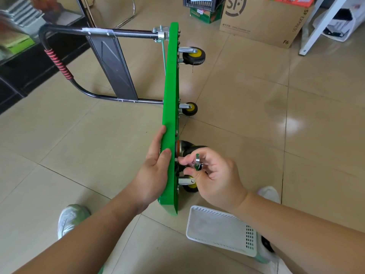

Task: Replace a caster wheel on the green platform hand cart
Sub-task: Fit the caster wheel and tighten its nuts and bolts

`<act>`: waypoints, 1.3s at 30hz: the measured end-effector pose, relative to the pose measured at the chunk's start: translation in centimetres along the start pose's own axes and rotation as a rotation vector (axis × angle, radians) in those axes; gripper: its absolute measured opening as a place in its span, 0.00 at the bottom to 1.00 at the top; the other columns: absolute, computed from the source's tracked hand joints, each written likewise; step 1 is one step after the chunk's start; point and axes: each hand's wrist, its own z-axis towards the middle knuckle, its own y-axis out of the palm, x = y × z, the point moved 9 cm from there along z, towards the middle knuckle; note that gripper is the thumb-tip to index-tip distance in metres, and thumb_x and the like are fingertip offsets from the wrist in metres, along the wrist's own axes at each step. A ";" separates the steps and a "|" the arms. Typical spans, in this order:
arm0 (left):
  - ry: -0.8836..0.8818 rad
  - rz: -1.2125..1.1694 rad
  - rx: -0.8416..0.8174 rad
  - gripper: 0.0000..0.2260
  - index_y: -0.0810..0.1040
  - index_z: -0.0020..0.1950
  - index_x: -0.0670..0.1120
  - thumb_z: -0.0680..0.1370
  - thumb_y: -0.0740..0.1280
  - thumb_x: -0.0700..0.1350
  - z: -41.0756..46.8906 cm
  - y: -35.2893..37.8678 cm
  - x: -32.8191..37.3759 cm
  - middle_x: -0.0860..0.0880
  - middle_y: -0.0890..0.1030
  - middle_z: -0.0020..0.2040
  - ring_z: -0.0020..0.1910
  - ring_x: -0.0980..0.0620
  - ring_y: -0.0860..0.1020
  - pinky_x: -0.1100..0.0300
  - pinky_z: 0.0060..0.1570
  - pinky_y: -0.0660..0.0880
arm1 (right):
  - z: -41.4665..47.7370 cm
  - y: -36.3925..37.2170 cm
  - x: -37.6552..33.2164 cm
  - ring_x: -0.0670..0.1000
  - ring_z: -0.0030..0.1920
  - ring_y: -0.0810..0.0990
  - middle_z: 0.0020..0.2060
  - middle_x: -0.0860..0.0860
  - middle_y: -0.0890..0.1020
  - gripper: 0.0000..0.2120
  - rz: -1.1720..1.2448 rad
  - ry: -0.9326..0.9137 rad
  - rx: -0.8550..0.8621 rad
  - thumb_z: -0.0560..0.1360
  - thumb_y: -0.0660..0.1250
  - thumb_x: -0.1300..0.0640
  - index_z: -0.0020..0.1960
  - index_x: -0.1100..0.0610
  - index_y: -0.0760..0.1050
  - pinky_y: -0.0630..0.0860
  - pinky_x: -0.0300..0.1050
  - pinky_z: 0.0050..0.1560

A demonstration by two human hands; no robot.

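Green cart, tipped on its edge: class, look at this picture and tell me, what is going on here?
A person has the green platform cart stood on edge on the tiled floor. The left hand steadies it, fingers flat against its top side. The right hand pinches a small shiny metal part at the underside, beside a black caster. Three yellow-hub casters are mounted. A white basket lies nearby.
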 end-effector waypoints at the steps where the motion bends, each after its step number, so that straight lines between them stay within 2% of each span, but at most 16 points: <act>1: 0.000 0.002 -0.002 0.23 0.55 0.68 0.81 0.86 0.52 0.50 0.0 0.0 0.0 0.58 0.69 0.75 0.71 0.53 0.72 0.45 0.73 0.68 | -0.1 0.2 -0.2 0.49 0.51 0.87 0.47 0.53 0.86 0.15 -0.021 -0.027 -0.014 0.73 0.70 0.75 0.50 0.57 0.78 0.84 0.45 0.50; 4: 0.004 0.006 -0.007 0.23 0.55 0.69 0.80 0.85 0.52 0.51 0.0 0.1 0.2 0.58 0.68 0.75 0.70 0.54 0.72 0.46 0.72 0.68 | -0.1 0.3 -0.3 0.49 0.49 0.87 0.48 0.49 0.85 0.14 -0.049 -0.058 -0.026 0.74 0.69 0.76 0.50 0.59 0.79 0.85 0.49 0.46; 7: -0.004 -0.002 -0.010 0.22 0.55 0.68 0.82 0.83 0.53 0.54 0.1 0.1 0.1 0.58 0.68 0.75 0.70 0.52 0.72 0.45 0.72 0.69 | 0.0 0.2 -0.4 0.48 0.49 0.87 0.47 0.52 0.86 0.13 -0.070 -0.076 -0.020 0.72 0.70 0.77 0.49 0.62 0.79 0.84 0.45 0.48; 9: -0.008 -0.005 -0.008 0.23 0.55 0.68 0.82 0.86 0.52 0.51 0.1 0.1 0.0 0.57 0.69 0.75 0.69 0.51 0.74 0.44 0.71 0.70 | -0.3 0.4 -0.5 0.48 0.49 0.87 0.47 0.56 0.86 0.12 -0.090 -0.103 -0.043 0.72 0.69 0.78 0.49 0.64 0.79 0.84 0.43 0.49; 14: -0.020 -0.003 -0.007 0.23 0.56 0.70 0.80 0.87 0.51 0.49 0.0 0.0 0.0 0.58 0.70 0.74 0.66 0.52 0.76 0.44 0.69 0.71 | -1.4 1.0 -0.5 0.53 0.50 0.87 0.49 0.55 0.84 0.18 -0.084 -0.150 -0.102 0.73 0.63 0.79 0.51 0.58 0.76 0.85 0.48 0.44; 17: -0.018 0.003 -0.012 0.23 0.55 0.68 0.82 0.86 0.51 0.51 -0.1 0.1 0.0 0.58 0.69 0.74 0.68 0.51 0.74 0.43 0.70 0.71 | -1.5 0.0 -0.1 0.50 0.52 0.87 0.50 0.56 0.85 0.23 -0.081 -0.144 -0.025 0.68 0.67 0.84 0.51 0.59 0.76 0.84 0.45 0.50; 19: -0.012 0.001 -0.009 0.22 0.55 0.69 0.81 0.84 0.52 0.53 -0.1 0.0 0.0 0.58 0.69 0.75 0.69 0.51 0.73 0.43 0.71 0.70 | -1.7 -0.3 -0.1 0.50 0.55 0.86 0.51 0.58 0.85 0.21 -0.089 -0.141 -0.005 0.67 0.67 0.85 0.50 0.63 0.77 0.83 0.43 0.53; 22: -0.023 0.006 -0.009 0.22 0.55 0.71 0.78 0.87 0.52 0.50 -0.1 0.1 0.0 0.58 0.69 0.74 0.69 0.52 0.73 0.44 0.71 0.69 | -1.7 -0.8 -0.5 0.49 0.58 0.84 0.50 0.59 0.85 0.16 -0.159 -0.149 0.015 0.65 0.70 0.84 0.47 0.68 0.80 0.81 0.39 0.55; 26: -0.024 0.009 -0.017 0.22 0.54 0.72 0.77 0.87 0.51 0.49 -0.1 0.2 0.0 0.58 0.69 0.74 0.67 0.51 0.74 0.44 0.70 0.71 | -1.7 -1.1 -1.0 0.45 0.54 0.85 0.49 0.56 0.86 0.13 -0.221 -0.156 0.037 0.66 0.75 0.79 0.46 0.67 0.82 0.80 0.37 0.54; 29: -0.030 -0.001 -0.019 0.22 0.55 0.70 0.79 0.87 0.51 0.50 -0.1 0.2 -0.1 0.58 0.70 0.73 0.66 0.51 0.75 0.44 0.69 0.72 | -1.6 -1.2 -1.0 0.41 0.50 0.85 0.46 0.55 0.86 0.14 -0.234 -0.108 0.041 0.66 0.75 0.79 0.46 0.66 0.82 0.80 0.34 0.51; 32: -0.013 -0.004 -0.013 0.23 0.56 0.69 0.79 0.87 0.51 0.49 -0.1 0.2 0.0 0.59 0.69 0.74 0.68 0.53 0.74 0.46 0.71 0.70 | -1.1 -1.2 -1.2 0.41 0.50 0.85 0.46 0.54 0.87 0.12 -0.245 -0.070 0.026 0.67 0.76 0.76 0.46 0.65 0.81 0.80 0.34 0.51; 35: -0.013 -0.014 -0.008 0.22 0.56 0.69 0.79 0.87 0.51 0.49 0.0 0.2 -0.1 0.58 0.70 0.73 0.68 0.53 0.74 0.46 0.70 0.71 | -0.5 -1.3 -1.4 0.41 0.50 0.85 0.48 0.51 0.87 0.10 -0.265 0.008 -0.017 0.69 0.77 0.69 0.47 0.61 0.80 0.80 0.36 0.51; 37: -0.015 -0.013 -0.012 0.23 0.57 0.66 0.81 0.87 0.51 0.49 0.0 0.3 0.0 0.58 0.70 0.74 0.67 0.52 0.74 0.46 0.70 0.71 | -0.4 -1.5 -1.5 0.38 0.39 0.82 0.46 0.50 0.86 0.09 -0.335 0.083 -0.029 0.71 0.76 0.65 0.48 0.57 0.80 0.77 0.32 0.44; 39: -0.009 -0.011 -0.009 0.23 0.57 0.65 0.83 0.86 0.52 0.50 -0.1 0.4 0.2 0.58 0.69 0.74 0.68 0.52 0.74 0.45 0.70 0.71 | -0.3 -1.6 -1.6 0.41 0.31 0.75 0.38 0.49 0.82 0.09 -0.444 0.125 -0.034 0.72 0.75 0.64 0.48 0.54 0.80 0.68 0.27 0.36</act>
